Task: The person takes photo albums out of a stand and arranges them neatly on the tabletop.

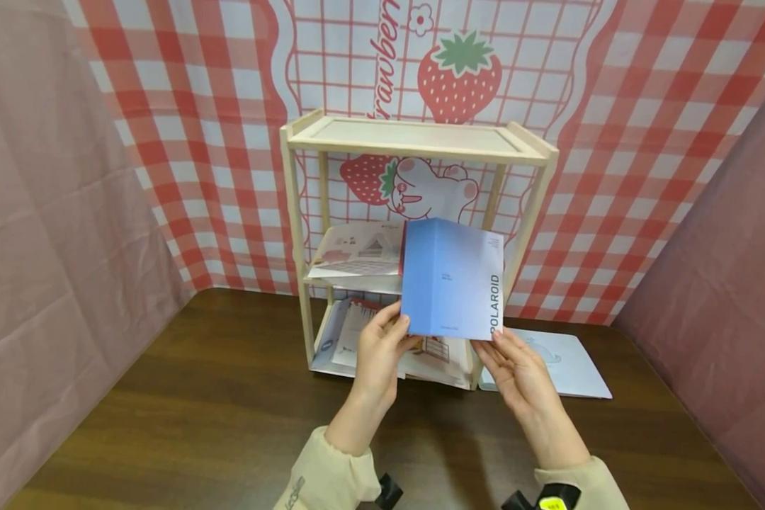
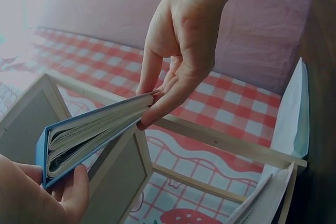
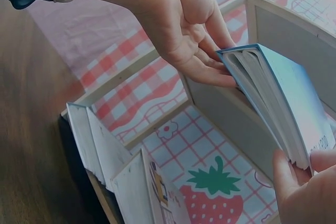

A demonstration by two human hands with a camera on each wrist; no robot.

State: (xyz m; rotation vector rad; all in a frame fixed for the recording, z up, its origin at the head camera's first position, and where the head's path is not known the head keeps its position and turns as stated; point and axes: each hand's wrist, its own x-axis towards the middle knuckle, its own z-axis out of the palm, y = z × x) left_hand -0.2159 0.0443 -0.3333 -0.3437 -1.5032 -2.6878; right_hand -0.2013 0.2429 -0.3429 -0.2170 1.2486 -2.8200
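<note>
A blue photo album point(image 1: 459, 283), fading to white and lettered POLAROID, is held up at the front of a small wooden shelf unit point(image 1: 421, 145). My left hand point(image 1: 380, 347) grips its lower left corner by the spine, with the thumb on the cover. At the lower right corner, my right hand point(image 1: 519, 372) pinches the edge between thumb and fingers. In the left wrist view the album point(image 2: 100, 129) shows its thick page edges, slightly fanned. Part of the middle shelf is hidden behind it.
Booklets point(image 1: 360, 248) lie on the middle shelf's left side. More books point(image 1: 350, 340) lie on the bottom shelf. A pale book point(image 1: 567, 361) with a blue drawing rests on the brown table point(image 1: 229, 397), right of the unit. A red-checked cloth point(image 1: 229, 127) hangs behind.
</note>
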